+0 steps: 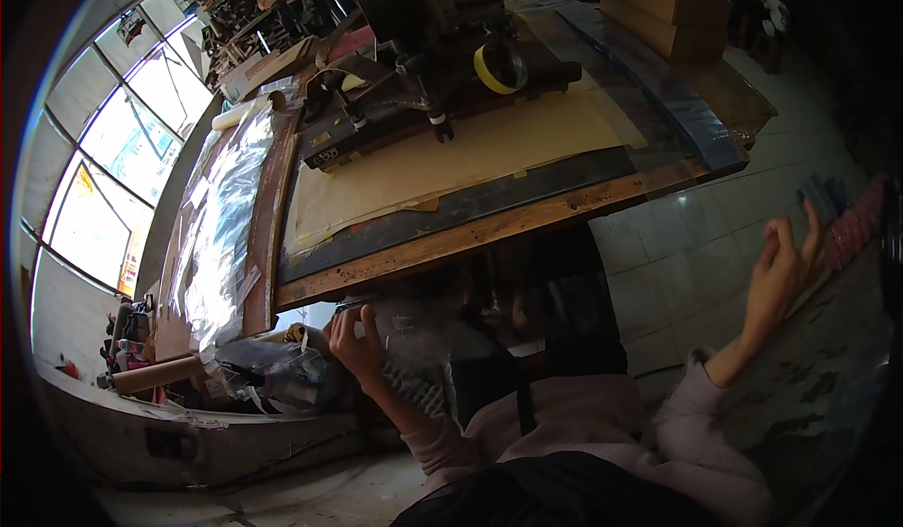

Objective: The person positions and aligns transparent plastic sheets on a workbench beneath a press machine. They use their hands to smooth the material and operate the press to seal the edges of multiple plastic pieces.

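Note:
My left hand (pixel 357 346) is raised just below the front edge of the wooden workbench (pixel 451 252), its fingers curled in. A thin dark edge shows by its fingertips; what it holds, if anything, I cannot make out. Out to the right, over the tiled floor, my right hand (pixel 779 278) is lifted with one finger stretched up and others bent, and nothing is visible in it. A pink textured thing (pixel 856 233) lies just beyond that hand. On the bench a wide tan paper sheet (pixel 470 160) lies over a dark mat (pixel 555 177).
A dark machine with a long bar (pixel 442 108) stands on the sheet, a yellow ring like a tape roll (pixel 499 68) against it. Crumpled clear plastic film (pixel 221 235) covers the left side. Cardboard boxes (pixel 663 9) stand far right; plastic bags (pixel 282 369) and a cardboard tube (pixel 158 375) lie left.

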Demonstrator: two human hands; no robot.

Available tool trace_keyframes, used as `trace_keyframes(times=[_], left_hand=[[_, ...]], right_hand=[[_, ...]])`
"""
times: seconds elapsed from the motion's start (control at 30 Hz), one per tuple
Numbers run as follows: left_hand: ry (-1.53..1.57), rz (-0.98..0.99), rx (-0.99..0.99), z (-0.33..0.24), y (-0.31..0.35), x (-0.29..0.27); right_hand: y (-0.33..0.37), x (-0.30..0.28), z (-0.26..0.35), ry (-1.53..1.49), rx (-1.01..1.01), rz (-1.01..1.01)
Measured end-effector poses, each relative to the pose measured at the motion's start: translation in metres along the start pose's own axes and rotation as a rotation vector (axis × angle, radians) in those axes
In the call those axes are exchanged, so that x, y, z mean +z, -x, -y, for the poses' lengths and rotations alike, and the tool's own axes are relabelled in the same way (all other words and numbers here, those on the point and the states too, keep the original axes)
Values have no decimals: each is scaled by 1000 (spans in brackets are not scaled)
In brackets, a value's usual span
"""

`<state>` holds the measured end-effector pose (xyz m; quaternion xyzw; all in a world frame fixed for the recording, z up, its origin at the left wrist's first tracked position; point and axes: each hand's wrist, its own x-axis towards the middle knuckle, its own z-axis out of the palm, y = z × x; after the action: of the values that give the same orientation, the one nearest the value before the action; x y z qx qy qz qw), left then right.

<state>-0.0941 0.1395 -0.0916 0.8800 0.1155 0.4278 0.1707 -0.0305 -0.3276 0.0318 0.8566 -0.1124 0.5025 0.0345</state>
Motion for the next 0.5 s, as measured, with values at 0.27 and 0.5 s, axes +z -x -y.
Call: trace_keyframes(times=[0.27, 0.5], left_hand=[[106, 142, 230, -74, -13, 30], [245, 102, 217, -102, -29, 45]], right_hand=[[2, 78, 243, -796, -383, 111], [41, 126, 251, -655, -422, 397]])
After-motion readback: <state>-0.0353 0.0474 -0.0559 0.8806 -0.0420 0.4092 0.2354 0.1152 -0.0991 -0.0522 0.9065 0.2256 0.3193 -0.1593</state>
